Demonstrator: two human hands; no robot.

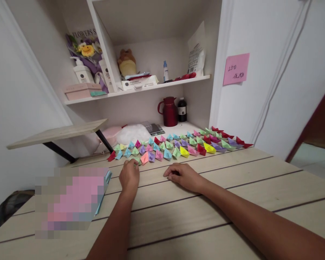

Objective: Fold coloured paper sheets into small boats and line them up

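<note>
My left hand (129, 177) rests on the table with its fingers closed at a light green paper boat (139, 160), whose near side they partly cover. This boat stands at the left end of the front row of folded paper boats, beside an orange-pink boat (144, 158). My right hand (184, 177) lies on the bare wood to the right, fingers curled and pressed together, and nothing shows in them. Several rows of small paper boats (184, 151) in red, yellow, blue, green, purple and pink stretch along the table's back edge.
A stack of coloured paper (83, 191), largely pixelated, lies at the left. Behind it rises a small wooden riser (62, 131) on black legs. A red thermos jug (170, 112) and a dark bottle (182, 110) stand beyond the boats, under a white shelf (141, 90).
</note>
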